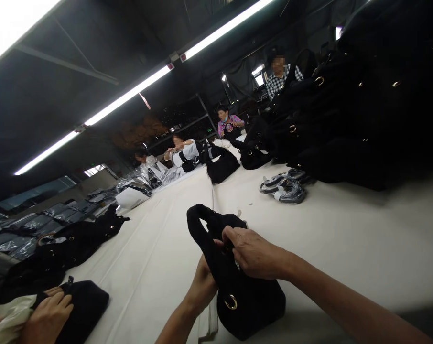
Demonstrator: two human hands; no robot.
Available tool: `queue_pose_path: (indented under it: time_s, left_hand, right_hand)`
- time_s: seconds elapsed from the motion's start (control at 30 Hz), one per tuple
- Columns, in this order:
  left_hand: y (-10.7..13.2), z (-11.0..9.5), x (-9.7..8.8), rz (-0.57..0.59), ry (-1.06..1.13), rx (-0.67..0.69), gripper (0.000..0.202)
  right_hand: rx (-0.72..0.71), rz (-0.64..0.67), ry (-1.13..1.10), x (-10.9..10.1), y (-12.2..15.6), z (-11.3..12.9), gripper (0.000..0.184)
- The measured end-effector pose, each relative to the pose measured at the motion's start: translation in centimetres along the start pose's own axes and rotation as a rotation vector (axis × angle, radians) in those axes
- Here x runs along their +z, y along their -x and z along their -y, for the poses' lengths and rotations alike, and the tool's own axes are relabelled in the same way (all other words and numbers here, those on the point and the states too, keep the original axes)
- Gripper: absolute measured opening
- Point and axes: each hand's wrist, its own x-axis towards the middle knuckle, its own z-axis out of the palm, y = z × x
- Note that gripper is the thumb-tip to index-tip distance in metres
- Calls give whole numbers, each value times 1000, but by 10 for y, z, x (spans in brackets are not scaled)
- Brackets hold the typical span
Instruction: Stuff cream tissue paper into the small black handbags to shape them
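Left edge: a co-worker's hands (46, 319) on one dark bag (87, 303), then bare table (152, 258) opening up. Left grip (204, 277) half-hidden behind the handle (198, 235), closure unclear; one black handbag (257, 301), toward the near edge, right grip (254, 251) curled closed at its mouth. More room rightward!

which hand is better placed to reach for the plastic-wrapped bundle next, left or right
Probably the right hand: it is at the opening of the black bag, nearer the plastic-wrapped bundle. The left hand is farther away, partly hidden behind the bag's handle.
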Motion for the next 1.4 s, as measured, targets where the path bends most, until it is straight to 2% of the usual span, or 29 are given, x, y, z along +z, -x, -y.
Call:
queue_pose_path:
  time_s: [0.17,0.3,0.5,0.63,0.8,0.97,1.13,1.23,1.4]
  left_hand:
    - [1,4,0,-12,29,-27,34]
    - [4,2,1,-42,61,-23,34]
    - [3,-15,10,7,168,-1,49]
    - [4,-17,12,-4,199,-9,52]
    - [3,-18,11,11,216,-31,49]
    - [-2,-18,9,35,122,-17,41]
    - [-6,-19,10,78,117,-56,41]
    - [-8,-21,9,91,92,-66,39]
    - [-11,-22,7,139,45,1,36]
  right_hand:
    - [-12,47,10,0,-7,5,26]
    - [54,49,-51,-3,-7,3,24]
    - [174,2,-62,-7,-2,0,29]
    - [208,-42,-87,-5,-2,-5,30]
    - [155,-70,-222,-4,0,-12,25]
    - [97,-106,-366,-1,6,-22,24]
    - [62,-119,-613,5,6,-39,23]
    - [50,-82,-557,3,4,-42,23]
    - [37,-14,-412,-7,1,-31,27]
